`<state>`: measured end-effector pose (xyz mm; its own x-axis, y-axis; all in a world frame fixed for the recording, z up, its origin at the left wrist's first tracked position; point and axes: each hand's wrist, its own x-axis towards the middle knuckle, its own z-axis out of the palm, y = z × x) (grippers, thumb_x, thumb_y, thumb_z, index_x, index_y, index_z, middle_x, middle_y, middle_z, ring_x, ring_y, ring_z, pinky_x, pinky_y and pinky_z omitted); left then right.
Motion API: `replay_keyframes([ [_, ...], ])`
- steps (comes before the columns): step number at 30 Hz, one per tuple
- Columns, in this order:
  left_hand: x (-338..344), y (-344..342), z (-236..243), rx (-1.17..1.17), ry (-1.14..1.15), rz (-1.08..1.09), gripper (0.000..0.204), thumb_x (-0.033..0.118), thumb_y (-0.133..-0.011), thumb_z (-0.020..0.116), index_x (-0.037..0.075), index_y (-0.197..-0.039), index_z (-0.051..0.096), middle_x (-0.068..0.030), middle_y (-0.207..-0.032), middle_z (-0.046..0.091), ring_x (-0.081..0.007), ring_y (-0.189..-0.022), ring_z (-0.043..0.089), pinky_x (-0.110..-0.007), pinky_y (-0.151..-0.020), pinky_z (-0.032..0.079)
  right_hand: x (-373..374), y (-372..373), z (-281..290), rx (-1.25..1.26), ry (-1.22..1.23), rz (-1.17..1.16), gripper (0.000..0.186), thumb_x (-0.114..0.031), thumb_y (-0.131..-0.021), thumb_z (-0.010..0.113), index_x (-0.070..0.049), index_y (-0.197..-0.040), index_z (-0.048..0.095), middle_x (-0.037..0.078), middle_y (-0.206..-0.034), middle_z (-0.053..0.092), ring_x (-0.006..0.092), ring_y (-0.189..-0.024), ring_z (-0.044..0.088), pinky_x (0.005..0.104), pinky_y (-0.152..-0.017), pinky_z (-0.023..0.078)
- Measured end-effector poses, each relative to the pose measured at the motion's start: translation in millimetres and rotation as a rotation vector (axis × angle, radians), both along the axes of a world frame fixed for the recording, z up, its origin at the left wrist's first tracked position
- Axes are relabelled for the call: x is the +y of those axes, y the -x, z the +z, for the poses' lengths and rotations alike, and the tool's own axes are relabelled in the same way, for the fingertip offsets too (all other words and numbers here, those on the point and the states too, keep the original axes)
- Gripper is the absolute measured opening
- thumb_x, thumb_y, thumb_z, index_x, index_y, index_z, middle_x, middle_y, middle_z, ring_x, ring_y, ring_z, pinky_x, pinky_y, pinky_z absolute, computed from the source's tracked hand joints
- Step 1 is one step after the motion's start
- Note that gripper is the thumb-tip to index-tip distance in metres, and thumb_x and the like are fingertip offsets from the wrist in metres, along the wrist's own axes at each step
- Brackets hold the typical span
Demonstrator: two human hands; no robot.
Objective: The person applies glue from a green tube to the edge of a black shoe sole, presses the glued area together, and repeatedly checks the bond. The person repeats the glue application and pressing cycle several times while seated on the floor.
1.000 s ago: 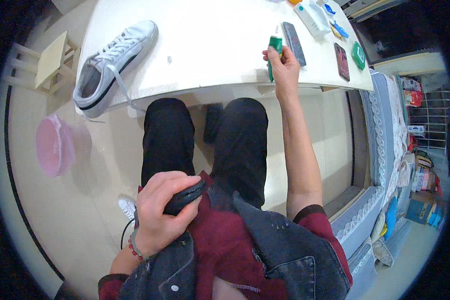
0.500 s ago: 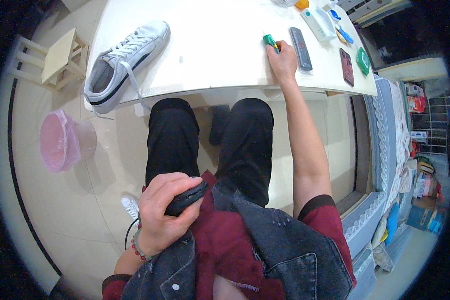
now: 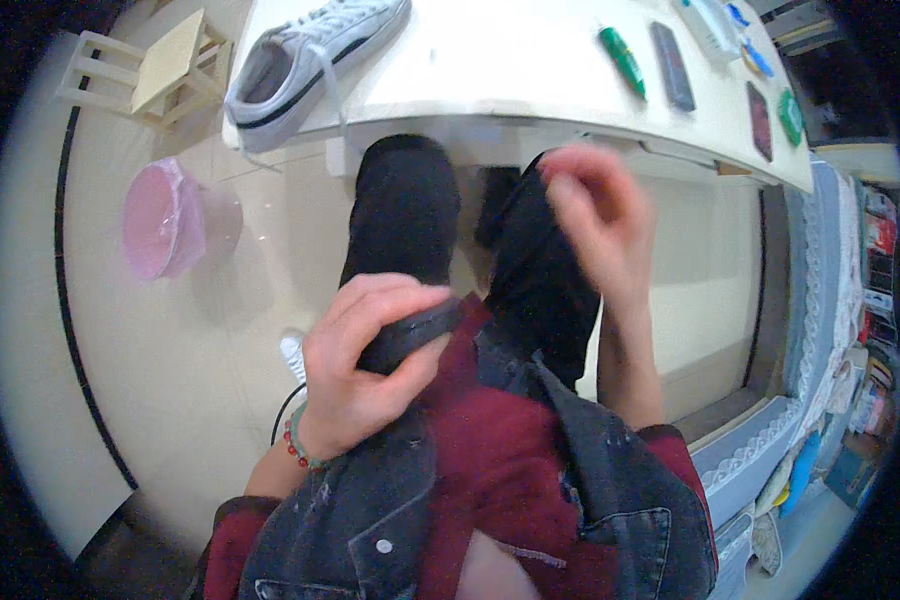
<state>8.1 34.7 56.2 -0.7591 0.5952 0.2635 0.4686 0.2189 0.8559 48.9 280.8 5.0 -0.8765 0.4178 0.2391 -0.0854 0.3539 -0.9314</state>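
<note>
My left hand (image 3: 362,367) is closed around a flat black object (image 3: 407,335) held against my chest. My right hand (image 3: 592,213) hangs blurred in the air over my right knee, fingers loosely apart and nothing in it. A green marker-like tube (image 3: 622,61) lies on the white table (image 3: 490,60), well beyond that hand. A white sneaker with a dark stripe (image 3: 308,57) rests at the table's left end, laces dangling over the edge.
A dark flat bar (image 3: 673,65), a dark red flat case (image 3: 759,119) and a small green item (image 3: 790,115) lie on the table's right part. A pink bin (image 3: 170,222) and a small wooden stool (image 3: 160,68) stand on the floor to my left. Cluttered shelves line the right side.
My right hand let go of the green tube on the table and pulled back toward my body. My left hand stayed closed on the black object.
</note>
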Motion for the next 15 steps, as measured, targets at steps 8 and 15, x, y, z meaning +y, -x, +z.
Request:
replay_keyframes([
  [8,-2.4,-7.5,-0.8,-0.005,-0.01,-0.022,0.035,-0.007,-0.066,0.072,0.001,-0.1,0.067,-0.0124,-0.097,0.067,-0.0245,-0.089,0.065,-0.031,-0.079,0.051,-76.7,-34.6,12.0,0.16,0.208,0.36,0.053,-0.008,-0.07,0.076,-0.004,-0.118,0.056,0.012,-0.117,0.058,0.0284,-0.112,0.055,0.0379,-0.098,0.042],
  [15,-9.6,-13.8,3.0,-0.03,0.024,-0.025,0.037,-0.005,-0.066,0.072,0.001,-0.101,0.066,-0.0131,-0.102,0.065,-0.0245,-0.093,0.064,-0.032,-0.082,0.05,-83.2,-38.5,7.4,0.161,0.228,0.472,0.054,-0.003,-0.072,0.074,0.001,-0.122,0.053,0.014,-0.12,0.055,0.0242,-0.114,0.053,0.0339,-0.098,0.042],
])
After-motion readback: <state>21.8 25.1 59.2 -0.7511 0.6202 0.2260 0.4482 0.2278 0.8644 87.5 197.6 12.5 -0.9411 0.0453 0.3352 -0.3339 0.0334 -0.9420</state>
